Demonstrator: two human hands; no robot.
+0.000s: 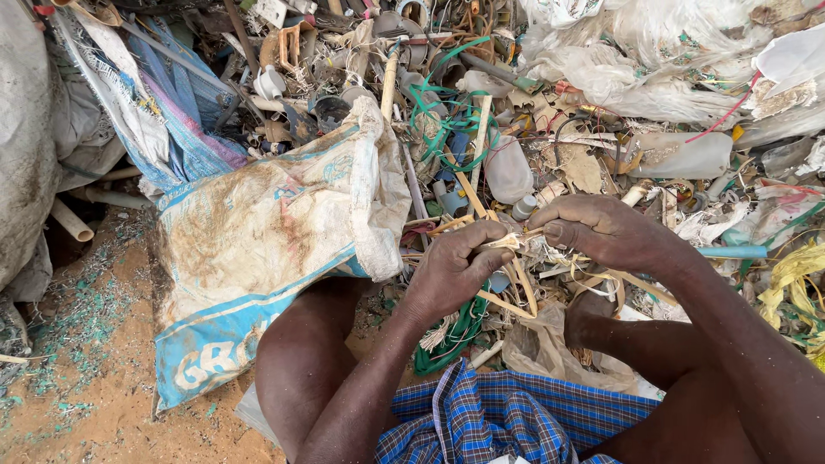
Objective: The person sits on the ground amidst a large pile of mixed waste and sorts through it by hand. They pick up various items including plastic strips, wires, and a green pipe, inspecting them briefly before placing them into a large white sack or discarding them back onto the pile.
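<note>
My left hand (455, 266) and my right hand (601, 230) meet over a tangle of thin pale plastic strips (516, 279) in front of my knees. Both hands pinch the same strip end where it sticks up between the thumbs. More strips of the bundle loop down below the hands toward a crumpled brown bag (541, 344). My knees and a blue checked cloth (498, 417) fill the bottom of the view.
A dirty white and blue woven sack (258, 249) lies open at the left on sandy ground (94, 378). A heap of scrap fills the back: green strapping (447, 112), a clear plastic bottle (507, 167), pipes, wires, plastic sheeting (653, 60).
</note>
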